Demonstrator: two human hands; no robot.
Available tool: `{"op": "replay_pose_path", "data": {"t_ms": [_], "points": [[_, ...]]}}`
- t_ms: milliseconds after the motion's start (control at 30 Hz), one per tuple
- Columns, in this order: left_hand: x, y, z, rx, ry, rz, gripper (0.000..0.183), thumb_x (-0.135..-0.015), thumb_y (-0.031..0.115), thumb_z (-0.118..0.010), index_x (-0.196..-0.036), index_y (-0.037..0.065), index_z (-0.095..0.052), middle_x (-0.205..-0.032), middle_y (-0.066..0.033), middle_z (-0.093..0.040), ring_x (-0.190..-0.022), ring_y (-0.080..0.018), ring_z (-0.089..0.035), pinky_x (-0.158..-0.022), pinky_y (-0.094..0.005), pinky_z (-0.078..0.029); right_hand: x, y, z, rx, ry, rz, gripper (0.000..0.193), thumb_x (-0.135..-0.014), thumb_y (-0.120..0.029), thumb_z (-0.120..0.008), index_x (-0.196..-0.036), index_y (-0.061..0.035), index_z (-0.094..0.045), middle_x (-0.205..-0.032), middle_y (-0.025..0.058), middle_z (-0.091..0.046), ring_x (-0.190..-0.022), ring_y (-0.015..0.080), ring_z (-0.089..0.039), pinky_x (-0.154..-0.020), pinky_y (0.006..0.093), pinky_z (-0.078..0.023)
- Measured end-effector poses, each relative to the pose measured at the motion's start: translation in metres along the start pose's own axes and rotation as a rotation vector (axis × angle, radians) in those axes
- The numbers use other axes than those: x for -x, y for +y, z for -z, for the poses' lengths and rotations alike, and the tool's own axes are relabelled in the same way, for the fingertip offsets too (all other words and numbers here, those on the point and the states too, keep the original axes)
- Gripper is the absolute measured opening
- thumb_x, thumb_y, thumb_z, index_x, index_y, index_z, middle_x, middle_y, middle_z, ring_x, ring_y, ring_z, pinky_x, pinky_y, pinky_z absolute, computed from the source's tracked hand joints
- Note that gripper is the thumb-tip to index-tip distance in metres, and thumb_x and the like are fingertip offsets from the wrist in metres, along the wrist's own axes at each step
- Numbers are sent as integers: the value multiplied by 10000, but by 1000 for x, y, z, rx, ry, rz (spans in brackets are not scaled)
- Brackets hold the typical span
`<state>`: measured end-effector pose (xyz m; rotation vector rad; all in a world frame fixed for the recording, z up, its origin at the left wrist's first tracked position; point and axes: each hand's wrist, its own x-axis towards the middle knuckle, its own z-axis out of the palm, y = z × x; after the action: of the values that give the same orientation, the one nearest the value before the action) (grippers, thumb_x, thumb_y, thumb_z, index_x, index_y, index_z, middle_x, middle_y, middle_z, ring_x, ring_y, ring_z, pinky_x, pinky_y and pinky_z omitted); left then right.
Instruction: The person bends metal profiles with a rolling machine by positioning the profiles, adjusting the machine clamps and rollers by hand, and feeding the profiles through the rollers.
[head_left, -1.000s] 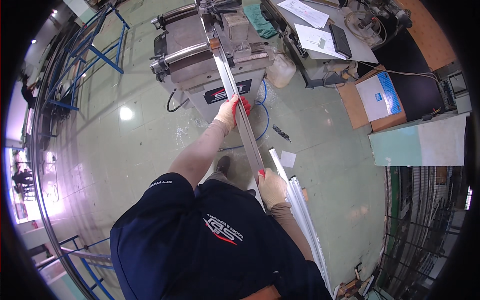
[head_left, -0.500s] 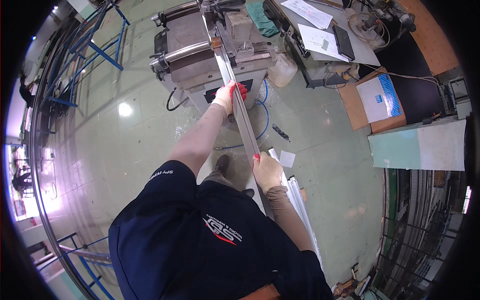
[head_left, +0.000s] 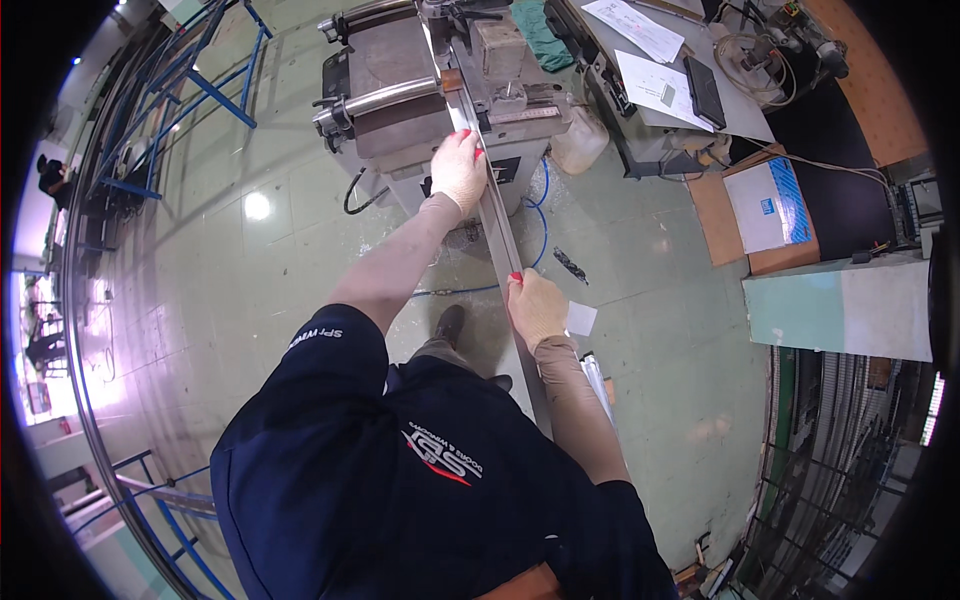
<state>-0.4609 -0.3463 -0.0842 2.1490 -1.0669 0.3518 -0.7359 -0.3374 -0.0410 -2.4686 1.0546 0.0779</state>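
Note:
A long, narrow silvery metal profile runs from the bed of a grey machine back toward my body. My left hand, in a pale glove with red on the fingers, grips the profile just in front of the machine. Closer to me, my right hand, gloved alike, is closed on the profile from its right side. The profile's far stretch passes a small brown block on the machine. Most of my right fingers are hidden behind the hand.
Two cylindrical clamps, the nearer one level with the block, reach across the machine. A blue hose lies on the floor beside a whitish jug. At the right stands a table with papers; blue metal racks stand left.
Both hands have moved forward toward the machine, still holding the profile. My left hand now sits nearer the brown block. The whole view has shifted slightly.

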Motion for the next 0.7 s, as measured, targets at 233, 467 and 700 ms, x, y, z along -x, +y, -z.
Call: {"op": "replay_pose_path", "data": {"t_ms": [233, 467, 700], "points": [[19, 28, 28, 110, -378, 145, 723, -945, 409, -660, -1456, -63, -461, -1438, -317, -537, -1396, -468, -472, -1180, -530, -374, 92, 33, 13, -211, 12, -79, 409, -1029, -392, -566, -1072, -1, -681, -938, 271, -737, -903, 487, -707, -811, 567, -548], [22, 16, 4, 90, -426, 161, 911, -944, 414, -642, -1587, -96, -246, -1566, -369, -389, -1548, -490, -270, -1265, -588, -197, 102, 42, -2, -79, -70, -66, 323, -1019, -328, -596, -970, -16, -664, -843, 259, -721, -800, 471, -716, -718, 571, -560], [8, 4, -5, 94, -413, 141, 892, -953, 379, -616, -1579, -122, -227, -1563, -406, -367, -1540, -516, -265, -1260, -586, -203, 83, 39, -7, -78, -49, -69, 322, -1013, -342, -588, -975, -33, -672, -864, 245, -726, -821, 473, -708, -733, 571, -552]]}}
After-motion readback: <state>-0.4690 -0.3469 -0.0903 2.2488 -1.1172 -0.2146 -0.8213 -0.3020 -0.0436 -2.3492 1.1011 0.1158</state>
